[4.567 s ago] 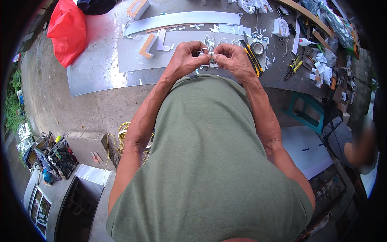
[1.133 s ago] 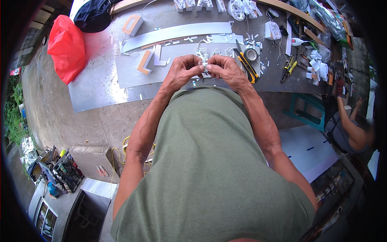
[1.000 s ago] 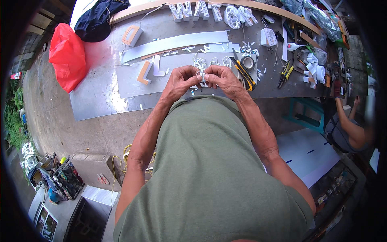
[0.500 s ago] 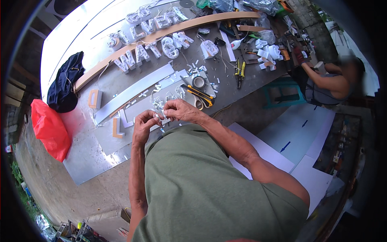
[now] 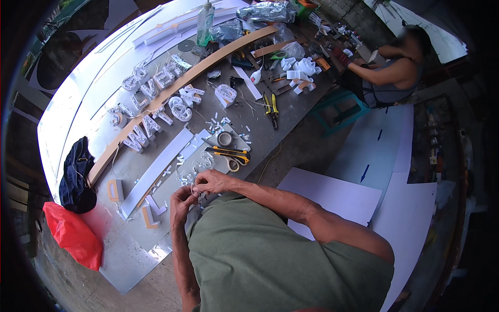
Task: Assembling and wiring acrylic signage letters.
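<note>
My left hand [image 5: 182, 202] and my right hand [image 5: 212, 182] meet at the table's near edge, fingertips pinched together. Between them is a thin white wire [image 5: 193, 189], partly covered by the fingers. A tangle of white wire with small modules [image 5: 199, 165] lies just beyond my hands. To the right of it sit a yellow-and-black utility knife [image 5: 228, 154], scissors [image 5: 232, 164] with only their handles plain to see, and a roll of dark tape [image 5: 225, 139]. Small white pieces are scattered around these tools.
Channel letters [image 5: 150, 125] stand in rows along a long brown strip [image 5: 208, 60]. Pliers [image 5: 271, 110] lie to the right. A red bag [image 5: 73, 234] and dark cloth [image 5: 77, 177] are at the left edge. Another person [image 5: 392, 78] sits at the far right by a teal stool [image 5: 340, 112].
My view has turned and tilted up, so the table appears lower and further left, and a green bottle shows at the back. Both hands stay pinched together at the wire.
</note>
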Demonstrator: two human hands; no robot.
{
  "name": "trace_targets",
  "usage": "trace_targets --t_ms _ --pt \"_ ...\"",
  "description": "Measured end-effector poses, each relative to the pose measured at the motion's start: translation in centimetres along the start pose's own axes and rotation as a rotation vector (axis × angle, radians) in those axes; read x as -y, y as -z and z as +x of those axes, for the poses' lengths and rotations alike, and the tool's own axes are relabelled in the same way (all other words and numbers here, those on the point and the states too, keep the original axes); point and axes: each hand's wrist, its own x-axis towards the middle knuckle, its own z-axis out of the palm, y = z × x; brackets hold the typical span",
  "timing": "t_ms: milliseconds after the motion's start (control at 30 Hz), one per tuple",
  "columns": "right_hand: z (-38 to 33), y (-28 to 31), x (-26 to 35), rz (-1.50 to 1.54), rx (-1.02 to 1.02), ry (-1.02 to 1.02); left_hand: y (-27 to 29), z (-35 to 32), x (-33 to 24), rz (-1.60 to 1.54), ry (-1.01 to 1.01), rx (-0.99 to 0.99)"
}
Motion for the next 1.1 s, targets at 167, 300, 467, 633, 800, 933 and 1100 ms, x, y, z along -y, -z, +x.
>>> trace_targets --t_ms 167,300,467,633,800,933,1100 --pt "0.4 -0.6 -1.5 -0.064 -0.045 0.020 -0.3 -0.2 -0.5 -0.021 0.029 0.003" --pt "0.3 -1.3 -1.6 -0.255 -0.102 0.108 -0.7 0.1 -0.5 -0.051 -0.008 -0.019" --pt "-0.5 -0.9 -1.2 -0.249 -0.112 0.120 0.4 0.8 0.5 0.028 0.004 -0.056" --pt "-3.0 2.0 -0.5 -0.230 -0.551 0.273 1.1 1.0 1.8 -0.048 0.069 -0.165" --pt "-7.5 8.3 -2.6 -0.299 -1.099 0.204 1.3 1.7 1.2 -0.096 0.114 -0.202" --pt "-11.7 9.4 -5.6 0.049 -1.035 -0.042 1.4 2.3 1.1 -0.195 0.158 -0.242" --pt "-19.3 6.1 -8.8 0.310 -0.947 -0.255 1.7 2.7 1.2 -0.059 0.205 -0.243"
